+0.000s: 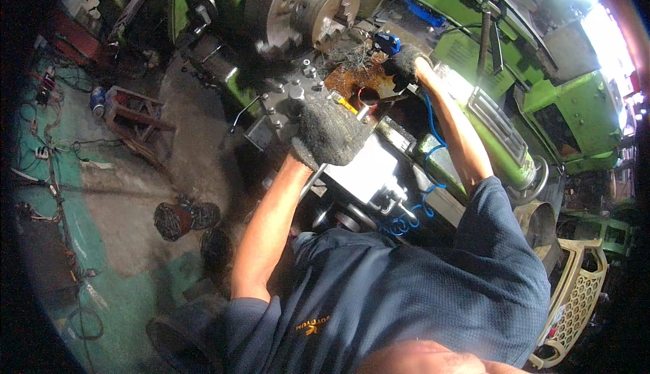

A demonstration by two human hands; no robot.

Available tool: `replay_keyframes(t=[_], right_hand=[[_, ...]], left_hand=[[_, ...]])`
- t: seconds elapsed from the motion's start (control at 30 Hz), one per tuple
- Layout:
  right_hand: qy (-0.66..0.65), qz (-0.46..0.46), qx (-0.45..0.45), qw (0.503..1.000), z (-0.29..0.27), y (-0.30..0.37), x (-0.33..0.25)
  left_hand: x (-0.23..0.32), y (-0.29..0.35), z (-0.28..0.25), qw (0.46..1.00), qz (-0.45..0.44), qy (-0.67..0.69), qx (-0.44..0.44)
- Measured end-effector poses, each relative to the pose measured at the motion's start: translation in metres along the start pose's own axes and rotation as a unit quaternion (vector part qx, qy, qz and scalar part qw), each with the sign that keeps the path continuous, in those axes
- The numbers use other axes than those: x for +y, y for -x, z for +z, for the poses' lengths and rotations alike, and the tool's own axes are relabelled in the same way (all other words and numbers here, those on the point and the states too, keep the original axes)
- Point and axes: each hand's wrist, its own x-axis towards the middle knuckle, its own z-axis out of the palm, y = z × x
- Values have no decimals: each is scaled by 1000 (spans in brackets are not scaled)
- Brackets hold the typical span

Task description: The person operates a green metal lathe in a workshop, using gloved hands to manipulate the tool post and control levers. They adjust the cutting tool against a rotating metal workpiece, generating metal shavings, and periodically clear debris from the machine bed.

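Beneath the left hand [332, 132], the tool post [296, 95] is sitting; those gloved fingers are curving loosely, any hold hidden. The right hand [404, 66] is apparently gripping a blue tool [387, 43] at its front. Left of that hand, metal shavings [349, 57] are lying loose and could be cutting through gloves; beyond the left hand, the chuck [298, 8], if turning, could be snagging fabric.

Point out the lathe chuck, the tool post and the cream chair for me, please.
Lathe chuck [291, 11], head view: its round metal body.
Tool post [286, 91], head view: its bolted top.
Cream chair [575, 296], head view: its lattice back.
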Motion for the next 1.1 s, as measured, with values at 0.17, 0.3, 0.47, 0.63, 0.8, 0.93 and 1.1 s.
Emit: replay_keyframes(t=[0.17,0.3,0.47,0.63,0.8,0.93,1.1], right_hand=[[-64,9,-27,998,14,-2,-16],[-140,-35,-4,989,33,-26,14],[-94,-104,91,986,50,-60,50],[-47,-177,9,983,39,-25,14],[41,-194,60,978,38,-17,11],[-27,-47,59,997,36,-23,25],[114,-64,108,986,34,-18,7]], left_hand=[[-1,8,-4,1000,-12,-12,3],[0,1,-11,1000,-13,-11,16],[3,-5,-9,999,-3,-27,-38],[0,5,-10,999,-18,-44,-16],[-4,14,4,999,-4,-29,17],[-1,1,3,999,23,-44,13],[-7,3,4,1000,5,10,-18]])
